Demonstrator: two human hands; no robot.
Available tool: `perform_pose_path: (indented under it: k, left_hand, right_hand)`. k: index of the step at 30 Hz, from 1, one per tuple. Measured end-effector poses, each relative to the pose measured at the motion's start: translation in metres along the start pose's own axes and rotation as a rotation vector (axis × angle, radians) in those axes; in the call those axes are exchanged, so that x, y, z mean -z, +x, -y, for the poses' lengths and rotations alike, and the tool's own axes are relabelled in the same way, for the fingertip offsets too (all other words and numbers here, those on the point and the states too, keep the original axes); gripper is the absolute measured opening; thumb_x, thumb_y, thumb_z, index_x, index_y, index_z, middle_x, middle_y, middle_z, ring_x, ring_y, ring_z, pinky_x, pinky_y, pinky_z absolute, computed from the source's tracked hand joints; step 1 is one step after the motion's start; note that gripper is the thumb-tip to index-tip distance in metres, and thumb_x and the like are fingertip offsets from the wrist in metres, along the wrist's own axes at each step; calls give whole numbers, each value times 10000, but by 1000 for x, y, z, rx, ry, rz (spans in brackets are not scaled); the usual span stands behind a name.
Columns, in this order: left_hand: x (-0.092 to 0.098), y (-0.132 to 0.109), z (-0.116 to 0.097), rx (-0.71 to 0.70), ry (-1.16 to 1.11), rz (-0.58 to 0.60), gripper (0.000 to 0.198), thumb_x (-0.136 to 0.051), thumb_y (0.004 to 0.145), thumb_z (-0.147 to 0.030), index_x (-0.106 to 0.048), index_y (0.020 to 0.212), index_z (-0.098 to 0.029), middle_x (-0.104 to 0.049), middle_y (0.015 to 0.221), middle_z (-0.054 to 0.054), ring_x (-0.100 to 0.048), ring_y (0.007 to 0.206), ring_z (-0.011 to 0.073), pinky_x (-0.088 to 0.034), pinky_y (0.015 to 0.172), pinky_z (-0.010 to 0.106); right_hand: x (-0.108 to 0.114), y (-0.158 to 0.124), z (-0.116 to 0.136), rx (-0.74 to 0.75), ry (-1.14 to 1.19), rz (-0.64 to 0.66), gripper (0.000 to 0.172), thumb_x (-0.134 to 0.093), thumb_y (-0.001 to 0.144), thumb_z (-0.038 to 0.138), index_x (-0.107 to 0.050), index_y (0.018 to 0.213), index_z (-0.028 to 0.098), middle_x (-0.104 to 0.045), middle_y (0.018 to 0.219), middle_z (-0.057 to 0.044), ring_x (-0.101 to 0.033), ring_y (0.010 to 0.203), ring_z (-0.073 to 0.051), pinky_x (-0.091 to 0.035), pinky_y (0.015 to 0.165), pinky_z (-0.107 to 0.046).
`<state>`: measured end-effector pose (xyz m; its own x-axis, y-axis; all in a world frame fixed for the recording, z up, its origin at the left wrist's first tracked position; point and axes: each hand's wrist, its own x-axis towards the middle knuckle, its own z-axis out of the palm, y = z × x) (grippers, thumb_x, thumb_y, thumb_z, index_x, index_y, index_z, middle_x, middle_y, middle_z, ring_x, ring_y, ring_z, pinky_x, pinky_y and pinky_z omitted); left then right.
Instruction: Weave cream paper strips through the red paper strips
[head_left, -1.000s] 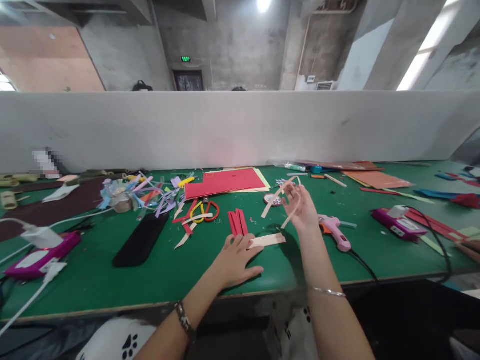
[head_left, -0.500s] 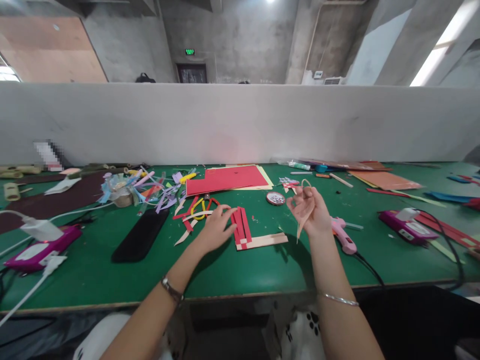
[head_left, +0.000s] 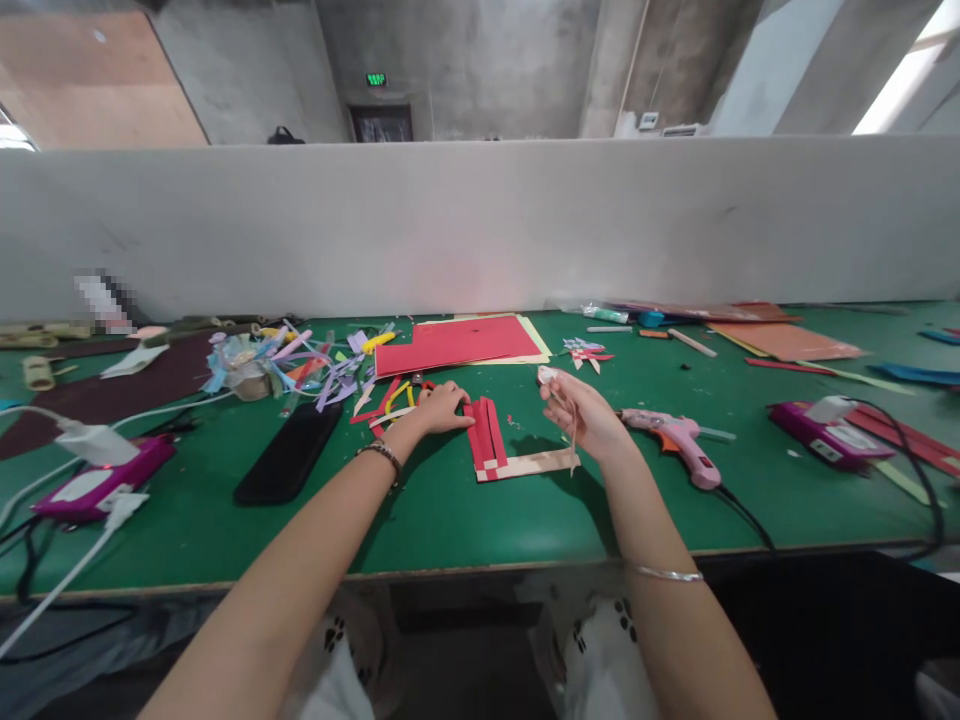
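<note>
My left hand [head_left: 442,408] is at the left edge of the upright red paper strips [head_left: 489,432], its thumb and forefinger closed on the outer one. These strips are woven at the bottom with a pale strip [head_left: 541,462] that runs off to the right. In my right hand [head_left: 589,412] a thin pale strip [head_left: 574,432] hangs down in front of the palm. A small white-and-red piece of a round tin [head_left: 546,375] shows at the right fingertips; I cannot tell whether they grip it. Yellow-handled pliers [head_left: 397,398] lie partly hidden behind my left hand.
A pink glue gun [head_left: 679,440] with a cord lies right of my right wrist. A black phone [head_left: 289,455] and a heap of coloured scraps [head_left: 255,365] are to the left. Red card [head_left: 465,345] lies behind; purple power strips [head_left: 105,480] stand at both sides.
My left hand has come onto the red strips and its fingers have closed. My right hand has moved left and lower with its pale strip, over the round tin. The view has tilted slightly.
</note>
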<state>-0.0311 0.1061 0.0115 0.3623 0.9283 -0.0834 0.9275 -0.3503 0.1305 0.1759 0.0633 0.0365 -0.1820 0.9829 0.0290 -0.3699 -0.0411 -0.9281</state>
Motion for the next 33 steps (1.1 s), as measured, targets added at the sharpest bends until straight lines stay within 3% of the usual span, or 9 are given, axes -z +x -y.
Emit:
perform_pose_path:
  k: [7, 16, 20, 25, 29, 33]
  left_hand:
    - [1, 7, 3, -9, -44, -1, 351, -544, 699, -354, -535, 1013, -198, -497, 1061, 82, -481, 1006, 248, -373, 803, 367]
    - [0, 7, -1, -34, -169, -80, 142, -572, 654, -245, -556, 775, -171, -565, 841, 25, -538, 813, 189, -386, 687, 274]
    - [-4, 6, 1, -80, -257, -120, 140, -520, 692, -207, -545, 819, -154, -565, 733, -6, -532, 690, 129, -391, 617, 215]
    - [-4, 3, 5, -100, -445, -190, 277, -539, 676, -231, -525, 936, -135, -557, 702, -11, -517, 617, 115, -396, 566, 208]
    - [-2, 0, 7, -131, -505, -203, 157, -530, 685, -285, -566, 728, -138, -557, 625, -9, -508, 575, 123, -385, 541, 222]
    - [-1, 0, 9, -192, -400, -236, 236, -472, 738, -326, -590, 647, -143, -575, 666, 17, -510, 598, 134, -385, 557, 237]
  right_hand:
    - [1, 4, -3, 8, 10, 29, 241, -650, 618, 344, -489, 548, 178, -555, 537, 46, -309, 351, -17, -300, 380, -184]
    - [0, 3, -3, 35, 14, -6, 229, -640, 626, 331, -503, 532, 174, -550, 520, 48, -337, 369, -18, -293, 368, -166]
    - [0, 4, -2, 28, 17, 7, 232, -647, 615, 327, -499, 525, 173, -546, 524, 51, -347, 378, -17, -309, 384, -165]
    - [1, 6, -5, 54, 6, 16, 232, -653, 610, 329, -506, 527, 170, -541, 530, 45, -359, 397, -23, -308, 384, -168]
    - [2, 8, -6, 59, -24, 13, 239, -669, 586, 344, -510, 538, 172, -548, 534, 45, -375, 400, -25, -307, 389, -172]
    - [6, 10, -9, 71, -64, 27, 225, -662, 597, 349, -521, 565, 177, -565, 548, 46, -386, 397, -30, -304, 394, -182]
